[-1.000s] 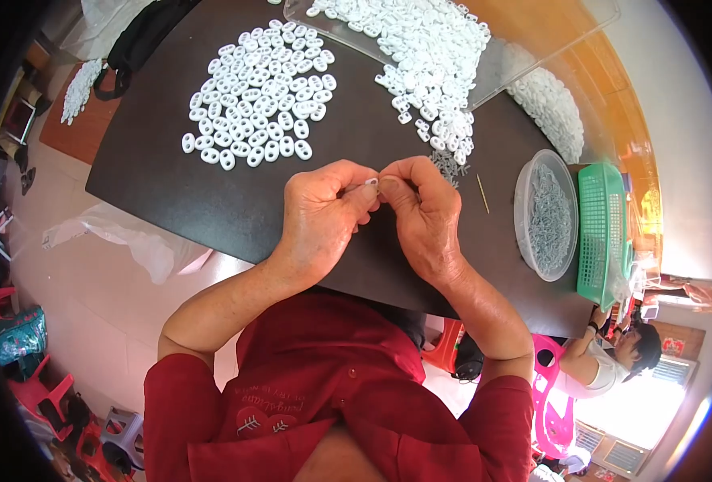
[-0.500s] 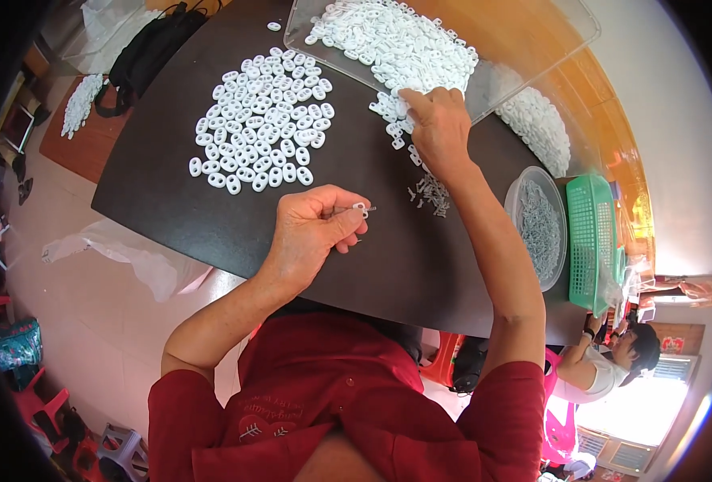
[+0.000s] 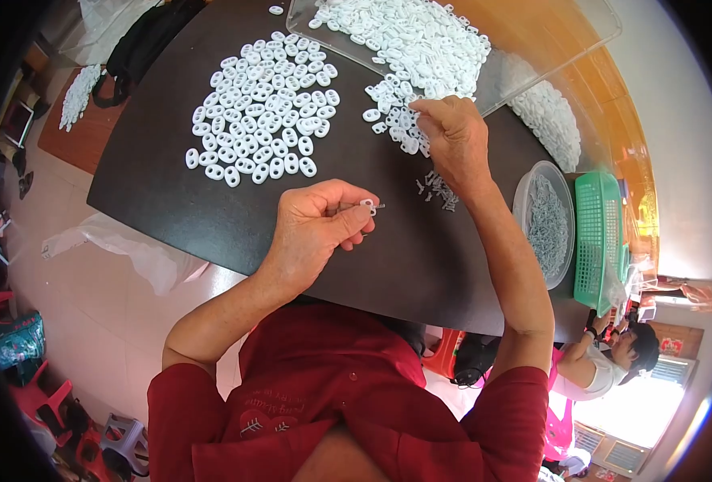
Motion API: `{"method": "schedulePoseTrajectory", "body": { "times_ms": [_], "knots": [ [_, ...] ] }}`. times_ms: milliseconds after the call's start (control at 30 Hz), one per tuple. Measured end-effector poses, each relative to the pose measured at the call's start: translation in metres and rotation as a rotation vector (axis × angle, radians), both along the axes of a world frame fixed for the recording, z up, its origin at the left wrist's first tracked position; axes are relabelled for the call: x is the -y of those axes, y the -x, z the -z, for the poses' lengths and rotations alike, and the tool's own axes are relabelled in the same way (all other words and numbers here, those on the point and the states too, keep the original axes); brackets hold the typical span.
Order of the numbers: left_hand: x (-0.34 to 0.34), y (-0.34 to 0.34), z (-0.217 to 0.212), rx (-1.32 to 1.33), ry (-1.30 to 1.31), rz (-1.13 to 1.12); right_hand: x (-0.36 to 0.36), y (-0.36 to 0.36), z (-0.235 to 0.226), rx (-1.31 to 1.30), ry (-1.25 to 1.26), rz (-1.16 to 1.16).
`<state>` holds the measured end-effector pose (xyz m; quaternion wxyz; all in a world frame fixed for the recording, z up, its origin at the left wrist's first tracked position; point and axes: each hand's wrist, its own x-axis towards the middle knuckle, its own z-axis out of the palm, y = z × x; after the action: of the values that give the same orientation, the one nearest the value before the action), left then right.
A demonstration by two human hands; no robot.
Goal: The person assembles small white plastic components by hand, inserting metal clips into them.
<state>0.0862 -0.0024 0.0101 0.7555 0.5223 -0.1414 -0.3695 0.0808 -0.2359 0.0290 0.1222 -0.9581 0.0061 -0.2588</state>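
At nine o'clock, past the table edge, pale tiled floor [image 3: 75, 321] with a crumpled clear plastic bag [image 3: 131, 253]; red plastic stools [image 3: 46, 402] toward seven o'clock. Dark oval table [image 3: 211, 209] fills the centre. Toward eleven o'clock on it, a flat spread of small white plastic pieces [image 3: 263, 108], laid one deep. Black bag [image 3: 143, 44] at the far left rim of the table.

Left hand [image 3: 316, 229], centre frame, curled closed, thumb and forefinger pinching one white piece with a thin metal pin [image 3: 369, 206] sticking out to three o'clock, held above the bare tabletop.

Right hand [image 3: 452, 136] at one o'clock, fingers bent down onto the loose white pieces [image 3: 392, 120] spilling from a clear tray [image 3: 548, 48]; whether it grips one cannot be told. Small scatter of metal pins [image 3: 436, 189] lies just beside the wrist.

Toward three o'clock: clear round bowl [image 3: 544, 221] of metal pins, then a green slotted basket [image 3: 601, 233]. At four o'clock, another person [image 3: 605, 361] seated below table level.
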Motion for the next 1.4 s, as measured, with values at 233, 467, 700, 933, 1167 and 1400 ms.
{"method": "schedulePoseTrajectory", "body": {
  "times_ms": [233,467,700,933,1167,1400],
  "knots": [
    [-0.001,0.001,0.0,-0.003,0.009,-0.002,-0.017,-0.008,0.0,-0.058,-0.035,-0.06],
    [0.0,0.002,0.002,-0.006,0.039,-0.001,-0.021,-0.033,0.014,-0.034,0.243,-0.142],
    [-0.001,0.002,0.003,-0.009,0.042,0.01,-0.027,-0.022,0.002,-0.015,0.117,-0.208],
    [-0.002,0.002,-0.002,0.015,0.074,-0.159,-0.055,0.034,-0.017,-0.073,-0.173,-0.145],
    [0.005,0.007,-0.001,0.046,0.192,-0.197,-0.074,0.061,-0.021,-0.053,-0.208,-0.176],
    [0.005,0.013,-0.004,0.003,0.206,-0.193,-0.076,0.076,-0.014,-0.087,-0.446,-0.115]
  ]
}}
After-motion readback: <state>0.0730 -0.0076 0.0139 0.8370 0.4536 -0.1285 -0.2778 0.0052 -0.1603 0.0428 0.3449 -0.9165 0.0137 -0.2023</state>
